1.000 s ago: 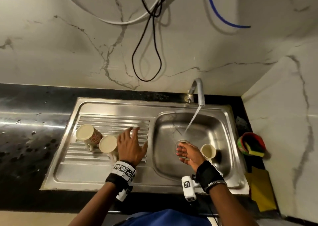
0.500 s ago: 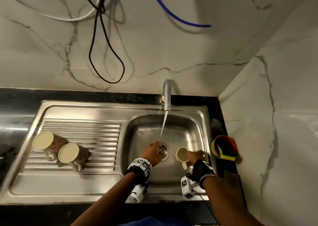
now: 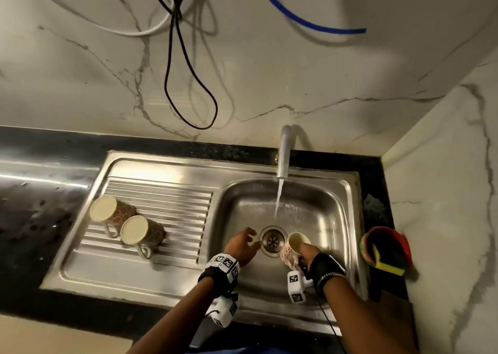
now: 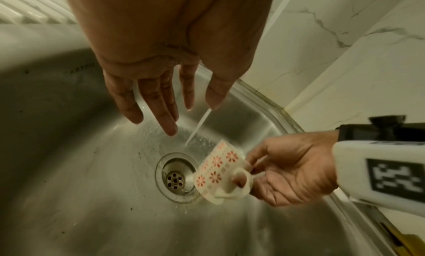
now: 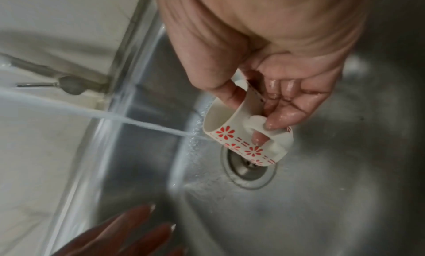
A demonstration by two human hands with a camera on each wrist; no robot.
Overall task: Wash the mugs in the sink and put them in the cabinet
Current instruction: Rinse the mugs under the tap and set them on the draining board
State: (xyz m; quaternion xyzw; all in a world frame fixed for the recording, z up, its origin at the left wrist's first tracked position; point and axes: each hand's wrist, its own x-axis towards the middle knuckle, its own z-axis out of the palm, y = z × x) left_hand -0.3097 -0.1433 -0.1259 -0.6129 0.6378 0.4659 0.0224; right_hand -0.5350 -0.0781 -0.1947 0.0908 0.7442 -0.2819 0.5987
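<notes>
A small white mug (image 3: 294,245) with red flowers hangs tilted over the drain (image 3: 271,241) of the steel sink (image 3: 334,219). My right hand (image 3: 304,252) holds it by the handle, one finger through the loop, as the right wrist view shows on the mug (image 5: 230,129). The water stream (image 3: 279,200) falls just beside its rim. My left hand (image 3: 250,239) hovers left of the drain, its fingers (image 4: 161,110) straight and holding nothing. Two more flowered mugs (image 3: 107,212) (image 3: 141,229) lie on their sides on the drainboard (image 3: 175,205).
The tap (image 3: 284,151) runs at the back of the basin. A red and green bowl with a yellow sponge (image 3: 385,251) sits on the black counter at the right, against the marble wall. Black, white and blue cables (image 3: 188,84) hang on the wall above.
My left hand left the drainboard mugs and came into the basin beside the drain. My right hand took the mug standing in the basin by its handle and tilted it toward the stream.
</notes>
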